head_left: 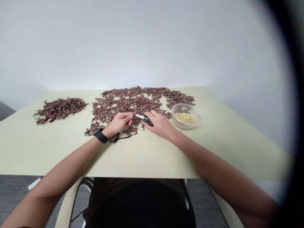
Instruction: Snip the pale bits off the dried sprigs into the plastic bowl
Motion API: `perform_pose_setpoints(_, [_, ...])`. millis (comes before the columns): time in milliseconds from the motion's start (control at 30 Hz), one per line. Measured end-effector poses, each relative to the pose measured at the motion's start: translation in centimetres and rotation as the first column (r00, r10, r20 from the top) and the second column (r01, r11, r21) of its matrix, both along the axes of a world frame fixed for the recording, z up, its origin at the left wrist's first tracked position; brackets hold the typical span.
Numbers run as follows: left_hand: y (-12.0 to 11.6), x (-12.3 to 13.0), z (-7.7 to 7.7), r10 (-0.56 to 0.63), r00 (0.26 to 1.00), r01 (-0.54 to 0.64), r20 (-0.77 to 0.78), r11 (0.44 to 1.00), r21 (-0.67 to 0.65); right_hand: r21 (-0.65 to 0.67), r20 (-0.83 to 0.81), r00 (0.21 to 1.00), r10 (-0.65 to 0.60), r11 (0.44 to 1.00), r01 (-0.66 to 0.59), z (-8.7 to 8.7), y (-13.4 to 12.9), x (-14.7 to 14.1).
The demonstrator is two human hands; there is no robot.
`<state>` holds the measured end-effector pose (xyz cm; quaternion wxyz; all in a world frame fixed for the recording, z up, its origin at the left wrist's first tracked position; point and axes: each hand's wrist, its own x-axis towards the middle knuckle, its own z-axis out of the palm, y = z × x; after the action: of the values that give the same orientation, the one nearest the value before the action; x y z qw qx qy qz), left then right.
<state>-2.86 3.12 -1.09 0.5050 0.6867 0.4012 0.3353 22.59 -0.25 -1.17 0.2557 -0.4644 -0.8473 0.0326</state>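
Observation:
My right hand (pixel 158 124) is closed round small pliers (pixel 144 119) with black handles and short silver jaws. The jaws point left, toward the fingertips of my left hand (pixel 121 122). Thumb and forefinger of that hand are pinched together; what they hold is too small to make out. Both hands are over the near edge of a wide spread of small reddish-brown pieces (pixel 128 104), whose kind I cannot tell. Just below my left hand, a black-handled tool (pixel 123 137) lies on the table, partly hidden by the wrist.
A clear round plastic tub (pixel 186 127) holding small gold-coloured bits (pixel 185 118) stands right of my right hand. Another heap of reddish-brown pieces (pixel 63 109) lies at the left on the pale yellow table (pixel 152 158). A white wall (pixel 133 44) rises behind the table.

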Motion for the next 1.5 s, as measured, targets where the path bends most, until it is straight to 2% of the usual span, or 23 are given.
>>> perform_pose_setpoints(100, [0.0,0.0,0.0,0.003,1.000,-0.003,0.003,1.000,-0.001,-0.024,-0.058,0.998,0.009,1.000,-0.011,0.0,-0.1,-0.2])
perform_pose_setpoints(167, [-0.2,0.0,0.0,-0.014,1.000,0.015,-0.020,0.999,0.037,-0.081,-0.159,0.987,0.008,0.997,-0.021,0.1,-0.2,-0.5])
perform_pose_setpoints(233, [-0.3,0.0,0.2,-0.033,0.998,0.037,-0.053,0.995,0.091,-0.209,-0.305,0.952,-0.003,0.976,-0.064,0.2,-0.4,-0.9])
perform_pose_setpoints(267, [-0.3,0.0,0.2,-0.036,0.997,0.044,-0.068,0.992,0.118,-0.308,-0.391,0.920,-0.023,0.945,-0.107,0.2,-0.4,-1.0])
perform_pose_setpoints(300, [-0.4,-0.1,0.3,-0.031,0.996,0.043,-0.081,0.989,0.143,-0.425,-0.479,0.876,-0.060,0.889,-0.171,0.3,-0.4,-1.1])
perform_pose_setpoints(333, [-0.4,0.0,0.3,-0.021,0.996,0.035,-0.088,0.986,0.164,-0.543,-0.560,0.821,-0.114,0.799,-0.259,0.5,-0.4,-1.2])
perform_pose_setpoints(367, [-0.4,0.0,0.3,-0.007,0.996,0.023,-0.088,0.983,0.180,-0.637,-0.626,0.759,-0.179,0.680,-0.364,0.6,-0.4,-1.2])
perform_pose_setpoints(433, [-0.4,0.1,0.3,0.020,0.997,-0.006,-0.068,0.980,0.199,-0.708,-0.696,0.655,-0.294,0.431,-0.559,0.8,-0.2,-1.0])
perform_pose_setpoints(467, [-0.4,0.2,0.3,0.029,0.998,-0.018,-0.056,0.979,0.201,-0.705,-0.709,0.626,-0.325,0.349,-0.617,0.9,-0.1,-0.9])
perform_pose_setpoints(500, [-0.4,0.2,0.3,0.035,0.998,-0.025,-0.045,0.980,0.198,-0.700,-0.714,0.614,-0.336,0.319,-0.639,0.9,0.0,-0.8])
perform_pose_setpoints(533, [-0.4,0.3,0.3,0.036,0.999,-0.028,-0.039,0.982,0.189,-0.704,-0.710,0.621,-0.331,0.347,-0.620,0.9,0.1,-0.8])
perform_pose_setpoints(567, [-0.5,0.4,0.2,0.038,0.999,-0.032,-0.035,0.984,0.177,-0.711,-0.695,0.649,-0.309,0.428,-0.558,0.8,0.2,-0.8])
perform_pose_setpoints(633, [-0.5,0.6,0.1,0.044,0.999,-0.040,-0.027,0.988,0.149,-0.651,-0.616,0.754,-0.228,0.686,-0.325,0.6,0.1,-0.8])
perform_pose_setpoints(667, [-0.5,0.6,0.1,0.048,0.999,-0.045,-0.020,0.990,0.136,-0.552,-0.547,0.816,-0.185,0.813,-0.186,0.4,0.1,-0.8])
perform_pose_setpoints(700, [-0.6,0.6,0.1,0.051,0.999,-0.049,-0.014,0.991,0.124,-0.419,-0.466,0.872,-0.151,0.905,-0.067,0.3,0.0,-0.8])
perform_pose_setpoints(733, [-0.6,0.6,0.0,0.053,0.999,-0.051,-0.009,0.992,0.114,-0.283,-0.382,0.915,-0.126,0.959,0.014,0.3,-0.1,-0.8])
perform_pose_setpoints(767, [-0.5,0.5,0.0,0.053,0.999,-0.052,-0.004,0.993,0.105,-0.172,-0.305,0.946,-0.110,0.983,0.059,0.2,-0.2,-0.7])
perform_pose_setpoints(867, [-0.5,0.5,0.0,0.039,0.999,-0.039,0.005,0.996,0.080,-0.023,-0.137,0.988,-0.075,0.997,0.073,0.3,-0.5,-0.6])
perform_pose_setpoints(967, [-0.7,0.5,0.2,0.017,1.000,-0.018,0.023,0.999,0.045,0.005,-0.049,0.997,-0.058,0.998,0.058,0.3,-0.6,-0.5])
perform_pose_setpoints(1133, [-0.8,0.5,0.2,0.018,0.999,-0.018,0.033,1.000,0.017,0.009,-0.004,0.998,-0.055,0.998,0.055,0.2,-0.4,-0.5])
perform_pose_setpoints(1367, [-0.7,0.5,0.2,0.020,1.000,-0.020,0.005,0.999,0.039,-0.015,-0.015,0.999,-0.040,0.999,0.040,0.0,-0.3,-0.4])
perform_pose_setpoints(1433, [-0.6,0.5,0.1,0.026,1.000,-0.026,0.001,0.998,0.050,-0.044,-0.081,0.996,-0.028,0.999,0.025,0.0,-0.3,-0.5])
perform_pose_setpoints(1500, [-0.6,0.5,0.0,0.029,0.999,-0.028,-0.017,0.996,0.082,-0.130,-0.207,0.978,-0.020,0.991,-0.007,0.1,-0.3,-0.7])
